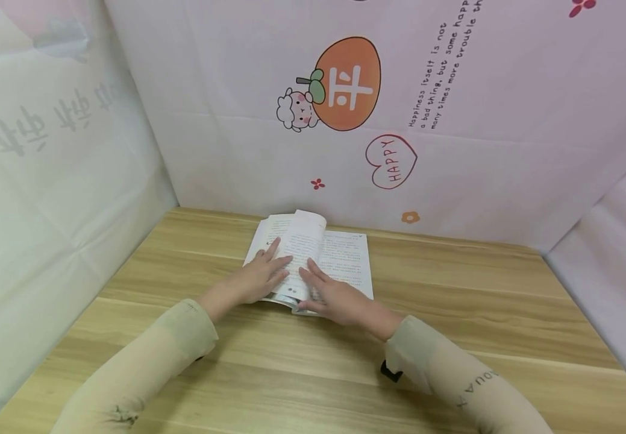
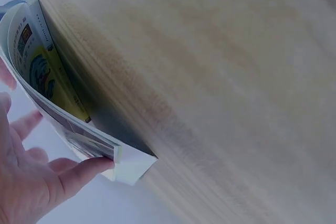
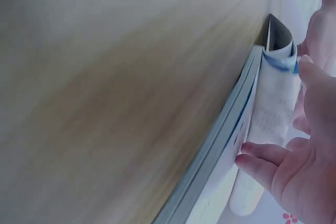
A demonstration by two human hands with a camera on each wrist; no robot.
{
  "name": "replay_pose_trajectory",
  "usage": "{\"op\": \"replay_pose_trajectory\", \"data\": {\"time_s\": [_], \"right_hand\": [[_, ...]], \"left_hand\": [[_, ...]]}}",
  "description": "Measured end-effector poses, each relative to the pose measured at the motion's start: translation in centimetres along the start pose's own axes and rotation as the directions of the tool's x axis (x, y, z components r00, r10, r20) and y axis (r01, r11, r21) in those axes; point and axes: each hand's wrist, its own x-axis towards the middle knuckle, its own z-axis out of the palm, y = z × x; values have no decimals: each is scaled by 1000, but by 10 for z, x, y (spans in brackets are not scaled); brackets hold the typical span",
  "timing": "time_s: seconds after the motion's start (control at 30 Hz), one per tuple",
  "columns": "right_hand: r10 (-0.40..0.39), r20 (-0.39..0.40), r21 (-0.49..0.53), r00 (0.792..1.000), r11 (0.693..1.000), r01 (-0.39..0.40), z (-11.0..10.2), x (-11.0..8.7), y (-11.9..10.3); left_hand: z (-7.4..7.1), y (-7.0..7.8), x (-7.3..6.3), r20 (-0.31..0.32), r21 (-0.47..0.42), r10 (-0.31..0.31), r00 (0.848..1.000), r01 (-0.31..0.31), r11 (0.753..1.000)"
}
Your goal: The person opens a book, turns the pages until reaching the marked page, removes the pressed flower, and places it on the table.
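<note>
An open book lies on the wooden table, with a page standing up in a curve over its middle. My left hand rests on the left-hand pages, fingers spread toward the curved page. In the left wrist view, its thumb lies at the book's lower corner, and a yellow-and-blue printed part shows under the bowed pages. My right hand touches the book beside the curved page, fingers extended. Two of its fingertips meet the page near the fold in the right wrist view.
The wooden table runs wide on both sides of the book. Behind it hangs a white printed cloth, close to the book's far edge. More pale cloth hangs at the left, and a side cloth at the right.
</note>
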Motion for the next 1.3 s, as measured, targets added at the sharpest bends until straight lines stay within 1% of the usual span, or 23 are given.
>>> {"op": "replay_pose_trajectory", "data": {"time_s": [0.1, 0.23, 0.37, 0.57, 0.7, 0.87, 1.03, 1.13, 1.3], "right_hand": [[9, 10, 2, 1000, 1000, -9, -4, -3, 6], [15, 34, -4, 999, 1000, -15, -9, -8, 14], [10, 80, -26, 997, 1000, -8, -12, -14, 22], [40, 136, -28, 990, 999, -36, -16, -24, 39], [54, 157, -31, 986, 998, -50, -20, -32, 46], [58, 177, -17, 982, 998, -56, -26, -41, 50], [37, 171, -53, 985, 998, -28, -30, -47, 59], [27, 168, -55, 985, 998, -18, -33, -49, 62], [32, 162, -48, 986, 999, -24, -36, -51, 64]], "left_hand": [[2, -2, 1, -40, 14, -7, 999, 7, 1000], [5, -4, 2, -50, 12, -25, 998, 25, 1000], [5, -3, 2, -28, -25, -66, 997, 65, 998], [4, 0, -1, -5, -55, -92, 996, 92, 994], [5, 0, -1, 11, -33, -125, 992, 125, 992], [5, -1, -1, 33, -16, -139, 990, 140, 990], [4, 1, -1, 70, 15, -151, 986, 151, 988], [3, 1, -2, 89, 41, -162, 983, 159, 986], [3, 1, -3, 96, 58, -169, 981, 164, 985]]}}
